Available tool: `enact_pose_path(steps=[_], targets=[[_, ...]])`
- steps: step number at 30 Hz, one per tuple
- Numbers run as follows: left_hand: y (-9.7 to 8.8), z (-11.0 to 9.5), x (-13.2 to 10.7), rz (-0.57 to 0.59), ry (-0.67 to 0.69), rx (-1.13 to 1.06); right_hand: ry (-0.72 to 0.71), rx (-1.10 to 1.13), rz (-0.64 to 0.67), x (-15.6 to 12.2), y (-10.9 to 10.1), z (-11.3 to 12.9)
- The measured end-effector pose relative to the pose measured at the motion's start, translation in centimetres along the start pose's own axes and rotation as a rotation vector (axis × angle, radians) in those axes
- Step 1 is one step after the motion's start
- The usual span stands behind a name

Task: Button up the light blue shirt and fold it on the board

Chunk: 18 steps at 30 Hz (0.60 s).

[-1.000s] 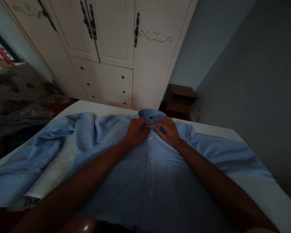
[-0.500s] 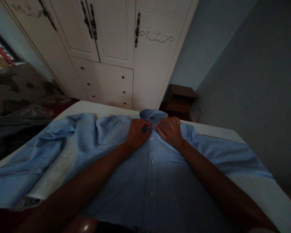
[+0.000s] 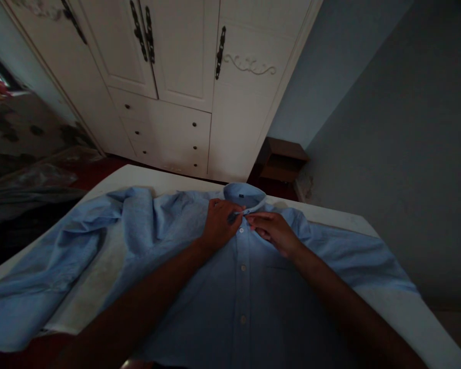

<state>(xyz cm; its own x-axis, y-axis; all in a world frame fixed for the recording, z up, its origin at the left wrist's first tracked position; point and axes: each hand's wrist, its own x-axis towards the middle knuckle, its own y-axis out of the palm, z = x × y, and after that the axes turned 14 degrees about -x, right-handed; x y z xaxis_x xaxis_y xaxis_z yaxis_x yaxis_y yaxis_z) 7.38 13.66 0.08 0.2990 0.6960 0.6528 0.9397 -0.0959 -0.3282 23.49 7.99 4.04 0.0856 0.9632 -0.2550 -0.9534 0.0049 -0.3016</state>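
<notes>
A light blue button-up shirt (image 3: 200, 287) lies front side up, its sleeves spread to both sides. At the base of its collar (image 3: 249, 192), my left hand (image 3: 223, 221) is closed, pinching the fabric by the neck opening. Right beside it my right hand (image 3: 272, 230) has thumb and fingers pressed together on the other side of the same opening. Whatever lies between the fingertips is mostly hidden. White buttons run down the placket below my hands, the nearest button (image 3: 242, 230) just under my fingertips.
The shirt rests on a white table (image 3: 330, 211) with a rounded far edge. Behind it stands a white wardrobe (image 3: 169, 128) with drawers and dark handles. A small brown cabinet (image 3: 286, 154) sits by the wall. Dark cloth (image 3: 19, 215) is piled at the left.
My right hand has turned flatter, its fingers now pointing left at the collar base and uncovering more of the collar. My left hand keeps its pinch. The view has tilted slightly.
</notes>
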Motion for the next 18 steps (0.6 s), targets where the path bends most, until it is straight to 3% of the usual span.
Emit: enact_pose_path(steps=[5, 9, 18], targets=[[0.1, -0.2, 0.1, -0.006, -0.119, -0.056, 0.161, 0.243, 0.053, 0.1, 0.0, 0.7], [0.2, -0.2, 0.2, -0.016, -0.202, -0.103, 0.212, 0.263, 0.041, 0.2, 0.4, 0.4], [0.2, 0.0, 0.5, -0.008, -0.232, -0.168, 0.34, 0.282, 0.059, 0.5, 0.2, 1.4]])
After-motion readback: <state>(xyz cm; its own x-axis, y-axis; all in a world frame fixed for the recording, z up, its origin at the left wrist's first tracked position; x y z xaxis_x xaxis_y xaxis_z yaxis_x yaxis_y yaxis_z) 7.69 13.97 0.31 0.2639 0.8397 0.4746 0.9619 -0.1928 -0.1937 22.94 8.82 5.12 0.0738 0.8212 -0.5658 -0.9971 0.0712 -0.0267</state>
